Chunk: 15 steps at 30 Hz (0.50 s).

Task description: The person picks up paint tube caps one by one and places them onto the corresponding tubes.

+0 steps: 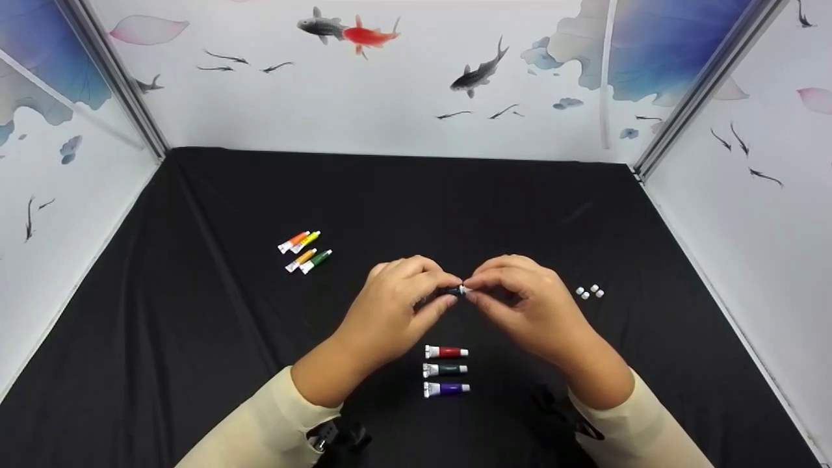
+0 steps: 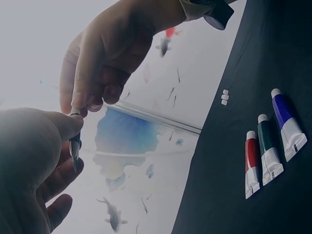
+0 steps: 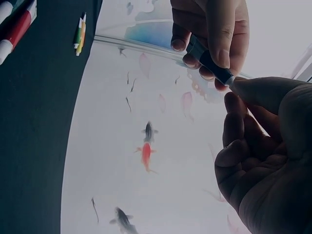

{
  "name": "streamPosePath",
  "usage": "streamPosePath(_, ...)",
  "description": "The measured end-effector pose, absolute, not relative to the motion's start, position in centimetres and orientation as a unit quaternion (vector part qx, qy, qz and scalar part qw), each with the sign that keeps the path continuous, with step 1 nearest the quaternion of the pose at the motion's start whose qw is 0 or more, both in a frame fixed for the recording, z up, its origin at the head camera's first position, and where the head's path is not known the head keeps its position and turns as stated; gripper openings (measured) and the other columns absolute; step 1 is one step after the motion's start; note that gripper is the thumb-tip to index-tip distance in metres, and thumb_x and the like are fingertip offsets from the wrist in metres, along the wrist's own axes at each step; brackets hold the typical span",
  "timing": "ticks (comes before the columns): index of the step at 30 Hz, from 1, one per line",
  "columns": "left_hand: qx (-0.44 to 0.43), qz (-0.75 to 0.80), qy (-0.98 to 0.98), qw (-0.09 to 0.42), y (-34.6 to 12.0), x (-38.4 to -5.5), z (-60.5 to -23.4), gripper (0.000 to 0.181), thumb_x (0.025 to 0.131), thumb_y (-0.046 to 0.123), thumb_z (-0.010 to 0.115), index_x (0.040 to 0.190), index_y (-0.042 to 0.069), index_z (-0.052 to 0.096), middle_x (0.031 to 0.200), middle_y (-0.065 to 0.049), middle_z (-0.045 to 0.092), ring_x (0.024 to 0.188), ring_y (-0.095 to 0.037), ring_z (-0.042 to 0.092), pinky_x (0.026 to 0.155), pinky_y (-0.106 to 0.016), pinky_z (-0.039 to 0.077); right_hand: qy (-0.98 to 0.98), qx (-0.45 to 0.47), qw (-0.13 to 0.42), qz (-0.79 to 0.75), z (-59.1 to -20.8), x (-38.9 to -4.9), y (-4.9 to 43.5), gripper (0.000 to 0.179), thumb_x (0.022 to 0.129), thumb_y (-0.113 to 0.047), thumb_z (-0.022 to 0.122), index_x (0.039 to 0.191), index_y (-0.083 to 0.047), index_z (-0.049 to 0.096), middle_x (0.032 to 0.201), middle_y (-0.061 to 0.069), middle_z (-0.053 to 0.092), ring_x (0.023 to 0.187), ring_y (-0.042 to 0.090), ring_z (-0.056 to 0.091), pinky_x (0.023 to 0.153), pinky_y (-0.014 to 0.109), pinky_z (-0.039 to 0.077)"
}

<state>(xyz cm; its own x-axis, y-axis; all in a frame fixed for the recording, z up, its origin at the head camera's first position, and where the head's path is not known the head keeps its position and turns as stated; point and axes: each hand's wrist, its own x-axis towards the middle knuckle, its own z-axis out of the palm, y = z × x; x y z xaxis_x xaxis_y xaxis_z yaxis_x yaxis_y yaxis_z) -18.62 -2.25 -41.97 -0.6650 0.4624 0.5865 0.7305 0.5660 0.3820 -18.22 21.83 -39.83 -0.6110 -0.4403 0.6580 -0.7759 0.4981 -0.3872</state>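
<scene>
My left hand (image 1: 396, 299) pinches a small dark blue paint tube (image 3: 214, 66) between thumb and fingers, above the black cloth. Thumb and fingertips of my right hand (image 1: 530, 302) grip the tube's white tip end (image 1: 464, 290), so the two hands meet there; the fingers hide most of that end. Nearer my body lie three tubes in a column: a red paint tube (image 1: 448, 352), a dark green paint tube (image 1: 447, 370) and a purple paint tube (image 1: 448, 389), their white caps pointing right.
Several small white caps (image 1: 594, 289) lie on the black cloth (image 1: 403, 201) to the right. Off to the left is a group of tubes: orange (image 1: 296, 240), yellow (image 1: 307, 241), amber (image 1: 302, 260) and green (image 1: 317, 260). White panels with painted fish (image 1: 478, 71) enclose the table.
</scene>
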Motion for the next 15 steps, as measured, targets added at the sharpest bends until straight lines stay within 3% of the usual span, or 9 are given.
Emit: streamPosePath(15, -0.351, -0.317, -0.852, 0.224, -2.14, -18.63, -42.09, 0.017, 0.101, 0.029, 0.075, 0.118, 0.028, 0.079, 0.112, 0.010, 0.074, 0.104, -0.011, 0.070, 0.090, -0.042, 0.053, -0.834, 0.359, 0.239, 0.345, -40.06, -18.22, 21.67, 0.015, 0.089, -0.009, 0.087, 0.102, -0.017, 0.084, 0.099, -0.006, 0.078, 0.086, 0.011, 0.067, 0.076, 0.015, 0.052)
